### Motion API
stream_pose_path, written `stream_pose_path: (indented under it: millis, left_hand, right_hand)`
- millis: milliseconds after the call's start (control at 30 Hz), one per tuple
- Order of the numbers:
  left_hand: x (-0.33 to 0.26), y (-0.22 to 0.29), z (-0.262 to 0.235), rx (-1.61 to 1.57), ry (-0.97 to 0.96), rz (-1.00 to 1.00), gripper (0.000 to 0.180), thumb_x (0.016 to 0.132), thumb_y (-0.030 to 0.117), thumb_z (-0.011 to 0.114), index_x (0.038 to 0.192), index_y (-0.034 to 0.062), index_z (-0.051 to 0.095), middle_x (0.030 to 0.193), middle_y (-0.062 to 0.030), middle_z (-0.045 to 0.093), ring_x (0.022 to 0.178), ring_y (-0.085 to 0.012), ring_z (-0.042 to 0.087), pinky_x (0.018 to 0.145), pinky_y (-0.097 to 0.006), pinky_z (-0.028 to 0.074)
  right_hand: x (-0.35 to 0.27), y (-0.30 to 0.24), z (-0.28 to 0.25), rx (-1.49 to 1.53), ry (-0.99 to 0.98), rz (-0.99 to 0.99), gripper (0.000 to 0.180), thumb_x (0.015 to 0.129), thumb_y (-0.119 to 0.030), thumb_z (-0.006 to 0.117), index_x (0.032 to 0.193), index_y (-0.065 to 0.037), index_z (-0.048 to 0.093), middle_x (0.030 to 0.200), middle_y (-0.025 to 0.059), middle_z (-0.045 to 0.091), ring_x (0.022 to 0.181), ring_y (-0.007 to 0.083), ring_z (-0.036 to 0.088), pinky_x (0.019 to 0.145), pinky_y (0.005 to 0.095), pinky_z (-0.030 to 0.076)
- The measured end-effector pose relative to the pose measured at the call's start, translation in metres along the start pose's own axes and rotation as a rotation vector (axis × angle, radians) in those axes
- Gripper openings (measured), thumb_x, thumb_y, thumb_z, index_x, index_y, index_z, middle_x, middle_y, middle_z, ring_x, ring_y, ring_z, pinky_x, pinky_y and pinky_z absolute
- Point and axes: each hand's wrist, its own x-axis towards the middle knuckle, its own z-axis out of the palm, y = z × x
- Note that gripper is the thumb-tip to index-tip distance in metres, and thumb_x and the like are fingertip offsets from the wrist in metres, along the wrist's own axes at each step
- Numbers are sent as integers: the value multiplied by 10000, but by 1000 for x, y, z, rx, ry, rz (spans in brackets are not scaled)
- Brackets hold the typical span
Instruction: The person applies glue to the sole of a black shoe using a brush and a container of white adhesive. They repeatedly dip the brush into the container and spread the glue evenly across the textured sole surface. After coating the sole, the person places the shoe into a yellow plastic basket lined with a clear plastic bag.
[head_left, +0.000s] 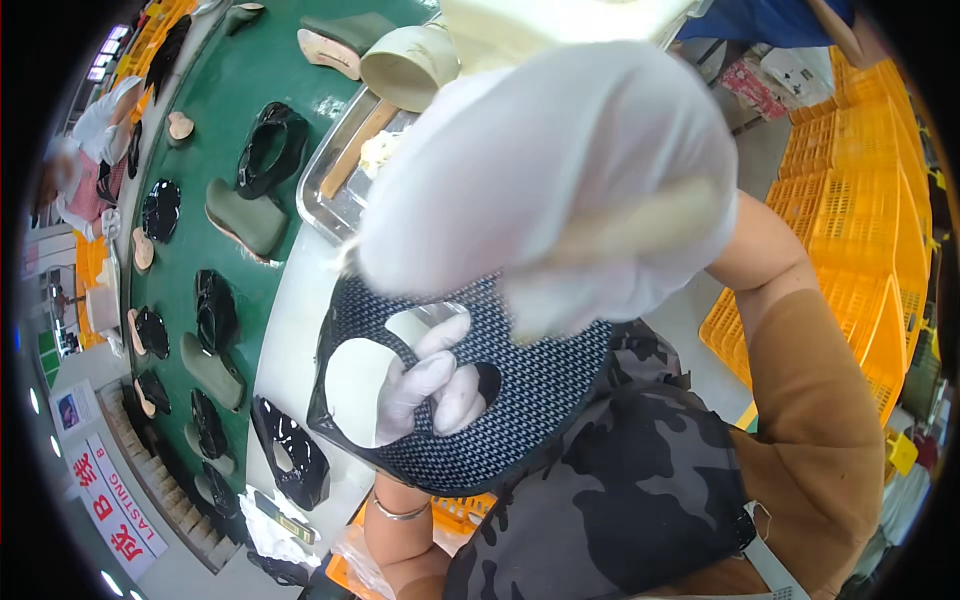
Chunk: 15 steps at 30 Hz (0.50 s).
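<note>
The left hand (408, 400) had its grip closed on a black-and-white patterned piece (540, 400), fingers (462, 398) through its openings. Above, the blurred right hand (560, 150) gripped a tan stick (640, 222).

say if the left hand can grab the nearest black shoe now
Probably not without freeing itself: the left hand has its fingers through openings in the dark woven piece, though the black shoe lies nearby.

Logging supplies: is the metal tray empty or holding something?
Not empty: a whitish clump lies in the metal tray, beside a wooden strip.
</note>
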Motion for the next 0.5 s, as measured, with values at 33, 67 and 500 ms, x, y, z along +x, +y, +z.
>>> stream_pose_path:
  millis: [33, 67, 500]
  left_hand:
    - [2, -1, 0, -14, -13, -8, 413, 918, 70, 318, 1327, 100, 366, 506, -28, 367, 415, -107, 288, 422, -239, 277]
    - [3, 0, 0, 20, -20, -20, 414, 918, 67, 318, 1328, 102, 365, 505, -28, 366, 414, -106, 287, 420, -239, 276]
    - [9, 9, 3, 357, -73, 78, 416, 908, 52, 350, 1319, 111, 381, 510, -41, 384, 402, -113, 294, 409, -259, 280]
  right_hand:
    - [4, -3, 3, -77, -3, -41, 258, 844, -260, 559, 1011, -72, 499, 782, 31, 590, 644, 183, 577, 589, 256, 462]
    - [7, -5, 6, -154, -7, -81, 224, 820, -242, 597, 960, -92, 507, 739, 4, 575, 617, 183, 569, 560, 260, 454]
    - [-3, -8, 6, 227, 267, 269, 153, 892, -187, 527, 918, -36, 527, 688, 24, 575, 572, 99, 560, 537, 214, 450]
